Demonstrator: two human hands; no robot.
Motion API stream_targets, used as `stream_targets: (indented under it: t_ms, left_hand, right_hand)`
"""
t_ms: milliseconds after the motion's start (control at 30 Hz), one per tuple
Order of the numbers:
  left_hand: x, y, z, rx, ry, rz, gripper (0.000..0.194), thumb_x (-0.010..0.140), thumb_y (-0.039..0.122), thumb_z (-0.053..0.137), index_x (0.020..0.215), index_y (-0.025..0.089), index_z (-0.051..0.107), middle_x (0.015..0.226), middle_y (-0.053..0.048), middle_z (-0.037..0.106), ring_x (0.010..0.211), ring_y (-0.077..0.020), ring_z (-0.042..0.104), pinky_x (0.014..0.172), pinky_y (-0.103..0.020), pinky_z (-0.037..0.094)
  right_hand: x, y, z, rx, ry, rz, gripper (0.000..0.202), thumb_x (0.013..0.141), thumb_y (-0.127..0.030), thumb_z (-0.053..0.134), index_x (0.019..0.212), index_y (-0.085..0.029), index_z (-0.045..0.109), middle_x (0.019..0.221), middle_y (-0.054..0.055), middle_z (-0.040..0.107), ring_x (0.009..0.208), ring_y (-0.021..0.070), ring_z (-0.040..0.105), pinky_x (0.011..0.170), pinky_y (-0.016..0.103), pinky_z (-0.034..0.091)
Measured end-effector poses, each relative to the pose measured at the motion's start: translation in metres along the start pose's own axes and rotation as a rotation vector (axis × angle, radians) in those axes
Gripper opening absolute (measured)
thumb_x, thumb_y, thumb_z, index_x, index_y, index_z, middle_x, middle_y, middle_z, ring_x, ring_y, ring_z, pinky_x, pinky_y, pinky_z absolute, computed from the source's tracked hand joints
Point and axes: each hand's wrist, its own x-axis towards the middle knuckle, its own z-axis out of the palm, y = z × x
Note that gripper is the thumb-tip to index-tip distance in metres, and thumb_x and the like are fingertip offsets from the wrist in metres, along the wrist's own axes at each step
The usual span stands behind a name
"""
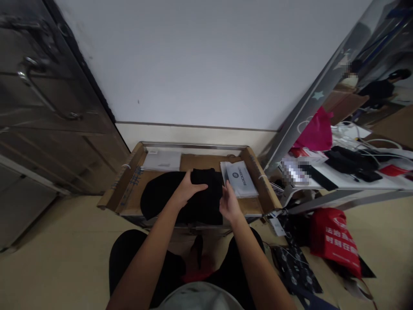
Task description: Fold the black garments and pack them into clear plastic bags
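A black cloth item [203, 204] lies across the front of a cardboard-lined tray [200, 162], with a smaller folded part on top. My left hand [187, 189] rests on the cloth, its thumb stretched to the right and its fingers apart. At the cloth's right edge is my right hand [229, 202], palm turned inward, fingers slightly curled and spread. A rounded black piece [159, 191] extends to the left beneath my left forearm. To the right lies a packet with printed lettering [243, 178]; a white packet [163, 161] sits at the back left.
A metal door with a handle [48, 101] stands at the left. On the right, a white table [355, 186] holds black items, cables and a pink bag [316, 131]. Below it are a red bag [335, 241] and black packaging on the floor. Another person [379, 92] is farther back.
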Motion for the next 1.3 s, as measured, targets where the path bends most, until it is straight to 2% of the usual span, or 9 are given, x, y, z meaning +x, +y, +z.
stream_targets:
  t_ms: [67,133,267,433,633,833,1033,1167,1300]
  left_hand:
    - [-0.002,0.005,-0.004,0.172,0.015,0.106,0.076,0.062,0.024,0.089,0.129,0.021,0.054,0.128,-0.011,0.064,0.120,-0.0258,0.061,0.106,-0.041,0.046]
    - [-0.003,0.010,-0.008,0.263,0.013,0.137,0.071,0.065,0.028,0.087,0.129,0.021,0.056,0.128,-0.010,0.063,0.123,-0.0261,0.058,0.108,-0.041,0.043]
    - [-0.005,0.018,-0.014,0.205,-0.009,0.060,0.056,0.075,0.030,0.079,0.125,0.019,0.058,0.113,-0.010,0.066,0.106,-0.0219,0.064,0.097,-0.037,0.049]
    - [-0.001,0.011,-0.018,0.125,0.044,-0.052,0.062,0.070,0.023,0.081,0.126,0.021,0.055,0.100,-0.005,0.065,0.081,-0.0147,0.064,0.072,-0.027,0.051]
    - [0.003,-0.009,-0.011,0.020,0.156,-0.207,0.054,0.074,0.032,0.081,0.121,0.018,0.059,0.094,-0.006,0.070,0.082,-0.0169,0.068,0.074,-0.029,0.052]
    - [0.005,-0.024,-0.012,-0.211,-0.088,-0.287,0.040,0.058,0.025,0.088,0.092,0.011,0.073,0.094,-0.011,0.075,0.082,-0.0201,0.071,0.081,-0.032,0.054]
    - [0.007,-0.026,-0.011,-0.089,-0.031,-0.227,0.041,0.061,0.021,0.084,0.099,0.014,0.070,0.098,-0.009,0.074,0.085,-0.0211,0.071,0.079,-0.033,0.057]
    - [0.004,-0.019,-0.018,0.086,-0.080,-0.187,0.045,0.073,0.030,0.079,0.112,0.019,0.061,0.099,-0.007,0.069,0.075,-0.0185,0.068,0.059,-0.029,0.057]
    - [-0.003,-0.015,-0.028,0.195,-0.190,-0.145,0.042,0.078,0.038,0.075,0.110,0.021,0.054,0.086,-0.001,0.060,0.056,-0.0121,0.060,0.039,-0.020,0.045]
  right_hand:
    - [-0.003,0.001,0.004,0.075,-0.051,0.113,0.042,0.083,-0.058,0.064,0.105,-0.023,0.071,0.098,0.006,0.079,0.112,0.0285,0.071,0.089,0.042,0.061]
    - [-0.001,0.005,0.007,0.121,-0.032,0.146,0.036,0.080,-0.049,0.069,0.106,-0.023,0.070,0.095,0.006,0.079,0.107,0.0285,0.073,0.086,0.042,0.062]
    - [0.006,0.014,0.010,0.169,0.044,0.090,0.038,0.075,-0.034,0.077,0.110,-0.022,0.069,0.099,0.005,0.080,0.101,0.0278,0.075,0.086,0.042,0.063]
    - [0.012,0.012,0.012,0.146,0.080,0.078,0.035,0.072,-0.027,0.080,0.104,-0.020,0.071,0.099,0.006,0.080,0.100,0.0281,0.075,0.087,0.042,0.063]
    - [0.011,0.001,0.013,0.110,0.152,0.063,0.026,0.077,-0.034,0.071,0.101,-0.022,0.072,0.101,0.005,0.080,0.106,0.0282,0.073,0.093,0.044,0.061]
    - [0.009,-0.005,0.005,0.142,0.141,0.132,0.025,0.077,-0.033,0.070,0.099,-0.022,0.072,0.096,0.005,0.080,0.104,0.0292,0.074,0.089,0.045,0.062]
    - [0.003,-0.002,-0.001,0.162,0.000,0.290,0.028,0.084,-0.039,0.066,0.104,-0.020,0.070,0.094,0.008,0.079,0.096,0.0279,0.075,0.079,0.043,0.064]
    - [0.001,-0.006,0.000,0.035,-0.015,0.260,0.031,0.078,-0.027,0.074,0.107,-0.021,0.066,0.086,0.004,0.078,0.072,0.0232,0.075,0.058,0.036,0.064]
    - [0.003,-0.009,0.004,-0.059,0.036,0.193,0.037,0.068,-0.013,0.075,0.102,-0.022,0.064,0.076,0.000,0.075,0.056,0.0185,0.068,0.042,0.027,0.057]
